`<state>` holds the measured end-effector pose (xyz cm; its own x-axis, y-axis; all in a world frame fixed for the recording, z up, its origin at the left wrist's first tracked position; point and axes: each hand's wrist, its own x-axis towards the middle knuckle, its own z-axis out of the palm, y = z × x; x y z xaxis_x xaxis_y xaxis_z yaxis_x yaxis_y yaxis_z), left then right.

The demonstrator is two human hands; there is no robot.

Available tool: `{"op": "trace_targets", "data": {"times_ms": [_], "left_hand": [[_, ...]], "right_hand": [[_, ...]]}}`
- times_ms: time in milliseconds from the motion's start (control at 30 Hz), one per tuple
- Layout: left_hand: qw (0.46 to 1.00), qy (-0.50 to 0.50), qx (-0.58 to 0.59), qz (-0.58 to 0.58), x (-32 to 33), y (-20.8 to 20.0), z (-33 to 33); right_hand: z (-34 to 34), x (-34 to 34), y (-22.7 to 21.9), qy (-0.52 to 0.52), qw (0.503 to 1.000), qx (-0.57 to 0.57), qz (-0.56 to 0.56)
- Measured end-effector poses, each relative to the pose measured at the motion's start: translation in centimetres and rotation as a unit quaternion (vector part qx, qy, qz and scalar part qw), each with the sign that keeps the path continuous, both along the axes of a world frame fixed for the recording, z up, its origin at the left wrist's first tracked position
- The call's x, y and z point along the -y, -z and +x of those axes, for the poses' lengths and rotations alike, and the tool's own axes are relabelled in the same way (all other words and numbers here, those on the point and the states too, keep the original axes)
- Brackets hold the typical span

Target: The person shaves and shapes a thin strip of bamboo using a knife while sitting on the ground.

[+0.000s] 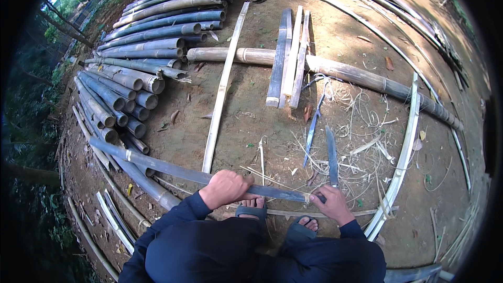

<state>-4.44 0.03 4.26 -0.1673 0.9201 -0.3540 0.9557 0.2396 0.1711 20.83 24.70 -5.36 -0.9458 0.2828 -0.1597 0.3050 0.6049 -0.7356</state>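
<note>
Across my lap runs a long, split bamboo strip [157,166], dark skin showing, its left end reaching toward the pole stack. My left hand [225,188] is closed around it a little right of its middle. At the strip's right end, my right hand [334,205] is closed on the handle of a machete [331,152]. The dark blade points away from me, upright in the view. My right thumb and fingers are close to the strip's pale end; whether they touch it I cannot tell.
Cut bamboo poles [152,36] are stacked at the far left. A thick pole [361,76] lies crosswise ahead, with several split pieces [285,57] resting on it. Pale shavings [367,120] litter the ground at right. Long split strips [225,89] lie left and right [403,162].
</note>
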Motion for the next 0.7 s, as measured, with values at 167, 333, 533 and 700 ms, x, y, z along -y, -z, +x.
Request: {"op": "trace_targets", "data": {"times_ms": [167,333,533,700], "left_hand": [[0.989,0.105,-0.103,0.029,-4.2,-3.2,-1.3],[0.952,0.038,-0.153,0.261,-8.6,-5.8,-2.2],[0.814,-0.319,0.234,0.425,-8.1,-1.4,0.1],[0.57,-0.403,0.696,0.17,-7.1,3.0,1.3]], "right_hand": [[3.8,4.4,3.3,0.101,0.989,-0.004,-0.112],[0.8,5.7,0.8,0.246,0.949,-0.059,-0.187],[-4.7,5.8,-1.4,0.235,0.921,-0.122,-0.286],[-5.9,7.1,-1.9,0.164,0.93,-0.112,-0.308]]}}
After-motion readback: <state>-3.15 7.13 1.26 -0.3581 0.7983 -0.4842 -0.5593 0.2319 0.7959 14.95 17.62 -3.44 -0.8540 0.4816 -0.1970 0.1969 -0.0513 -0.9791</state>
